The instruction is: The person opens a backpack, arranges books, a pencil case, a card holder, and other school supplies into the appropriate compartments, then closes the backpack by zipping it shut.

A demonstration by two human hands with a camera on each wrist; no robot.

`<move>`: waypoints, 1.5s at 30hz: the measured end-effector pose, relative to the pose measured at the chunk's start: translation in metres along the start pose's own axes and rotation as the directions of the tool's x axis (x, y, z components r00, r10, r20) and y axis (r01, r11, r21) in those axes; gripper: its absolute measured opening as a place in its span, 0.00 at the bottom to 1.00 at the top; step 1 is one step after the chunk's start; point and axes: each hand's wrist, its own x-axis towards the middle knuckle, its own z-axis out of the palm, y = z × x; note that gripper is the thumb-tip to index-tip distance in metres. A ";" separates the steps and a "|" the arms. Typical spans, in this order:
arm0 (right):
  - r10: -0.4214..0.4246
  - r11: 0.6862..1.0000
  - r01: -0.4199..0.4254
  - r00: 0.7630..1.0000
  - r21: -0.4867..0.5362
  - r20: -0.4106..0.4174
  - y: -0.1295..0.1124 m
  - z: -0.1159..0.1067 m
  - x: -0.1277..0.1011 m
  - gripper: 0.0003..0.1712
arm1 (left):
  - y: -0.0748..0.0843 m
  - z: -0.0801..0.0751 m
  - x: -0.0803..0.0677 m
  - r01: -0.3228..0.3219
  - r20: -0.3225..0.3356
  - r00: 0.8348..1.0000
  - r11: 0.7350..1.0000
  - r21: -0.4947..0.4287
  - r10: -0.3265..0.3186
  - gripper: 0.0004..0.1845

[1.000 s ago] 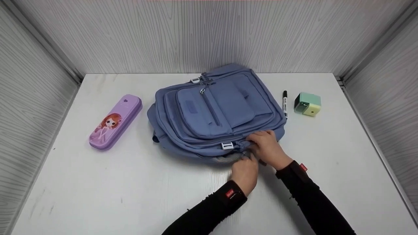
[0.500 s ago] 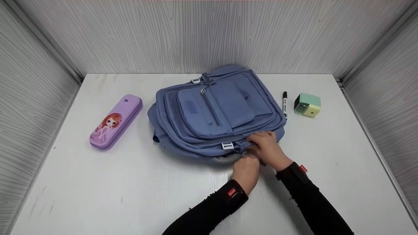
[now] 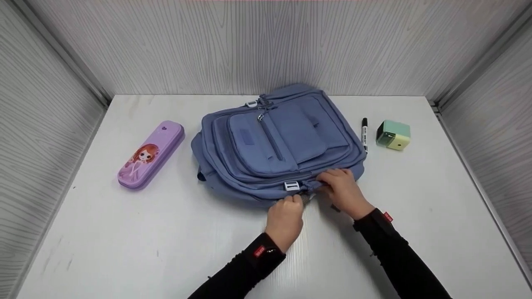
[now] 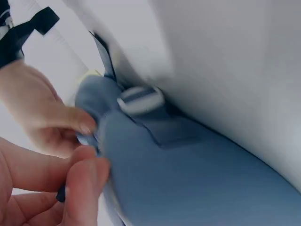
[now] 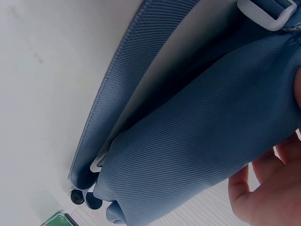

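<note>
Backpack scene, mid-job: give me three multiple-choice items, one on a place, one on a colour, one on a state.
1. Where is the pencil case lying?
A. left of the backpack
B. on the backpack
C. beside the sharpener

2. What colour is the backpack?
A. red
B. blue
C. green

3. What is the left hand doing?
A. resting flat on the table
B. holding the marker
C. pinching something at the backpack's near edge

Answers: 1 A, it lies apart at the left. 2 B, blue fabric throughout. 3 C, thumb and finger meet there in the left wrist view.
</note>
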 end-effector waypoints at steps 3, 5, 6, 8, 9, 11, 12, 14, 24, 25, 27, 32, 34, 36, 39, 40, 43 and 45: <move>-0.027 0.999 0.026 0.999 -0.027 -0.018 0.001 0.001 -0.001 0.08 | -0.017 -0.006 -0.006 0.000 0.008 1.000 0.999 -0.051 0.000 0.11; -0.044 0.998 0.043 0.999 -0.039 -0.021 0.002 0.002 -0.002 0.09 | -0.028 -0.010 -0.009 0.004 -0.002 1.000 0.997 -0.075 -0.005 0.09; -0.053 0.998 0.052 0.998 -0.045 -0.024 0.002 0.002 -0.002 0.09 | -0.034 -0.013 -0.011 0.012 -0.006 1.000 0.996 -0.090 -0.012 0.09; -0.066 0.997 0.065 0.997 -0.052 -0.029 0.003 0.003 -0.002 0.10 | -0.047 -0.019 -0.015 0.026 -0.018 0.999 0.993 -0.112 -0.028 0.07; -0.072 0.996 0.070 0.997 -0.055 -0.033 0.004 0.003 -0.003 0.10 | -0.053 -0.021 -0.016 0.036 -0.023 0.999 0.992 -0.123 -0.039 0.07; -0.080 0.995 0.078 0.996 -0.055 -0.046 0.006 0.004 -0.003 0.10 | -0.065 -0.027 -0.019 0.053 -0.031 0.998 0.988 -0.143 -0.057 0.06; -0.085 0.995 0.082 0.995 -0.056 -0.054 0.006 0.004 -0.004 0.10 | -0.071 -0.029 -0.021 0.058 -0.033 0.997 0.987 -0.148 -0.063 0.07; -0.090 0.995 0.087 0.994 -0.054 -0.067 0.008 0.005 -0.004 0.10 | -0.083 -0.031 -0.023 0.067 -0.030 0.997 0.985 -0.157 -0.073 0.08; -0.089 0.996 0.087 0.994 -0.027 -0.070 0.008 0.008 -0.006 0.10 | -0.122 -0.040 -0.021 0.110 -0.027 0.993 0.980 -0.168 -0.116 0.09; -0.092 0.996 0.090 0.993 -0.028 -0.072 0.008 0.008 -0.006 0.10 | -0.125 -0.041 -0.020 0.114 -0.031 0.992 0.979 -0.166 -0.121 0.09; -0.097 0.995 0.095 0.993 -0.032 -0.074 0.008 0.009 -0.006 0.11 | -0.131 -0.040 -0.017 0.128 -0.039 0.990 0.979 -0.159 -0.136 0.09; -0.119 0.993 0.116 0.987 -0.035 -0.103 0.011 0.011 -0.008 0.15 | -0.147 -0.041 -0.011 0.182 -0.035 0.981 0.973 -0.144 -0.189 0.07; -0.126 0.992 0.123 0.985 -0.030 -0.114 0.013 0.011 -0.009 0.16 | -0.155 -0.043 -0.009 0.216 -0.032 0.974 0.966 -0.142 -0.223 0.06; -0.125 0.992 0.123 0.985 -0.028 -0.116 0.014 0.011 -0.009 0.17 | -0.162 -0.045 -0.008 0.245 -0.032 0.967 0.959 -0.143 -0.252 0.05; -0.116 0.993 0.114 0.987 -0.024 -0.113 0.014 0.009 -0.009 0.18 | -0.168 -0.049 -0.010 0.260 -0.036 0.963 0.954 -0.146 -0.268 0.05; -0.113 0.994 0.111 0.988 -0.021 -0.110 0.014 0.009 -0.009 0.19 | -0.169 -0.050 -0.011 0.258 -0.038 0.963 0.954 -0.149 -0.267 0.06; -0.108 0.994 0.108 0.989 -0.009 -0.097 0.015 0.008 -0.008 0.19 | -0.168 -0.053 -0.018 0.238 -0.044 0.968 0.958 -0.159 -0.248 0.06; -0.110 0.994 0.110 0.990 0.000 -0.090 0.015 0.007 -0.008 0.18 | -0.167 -0.056 -0.023 0.224 -0.044 0.971 0.958 -0.178 -0.235 0.06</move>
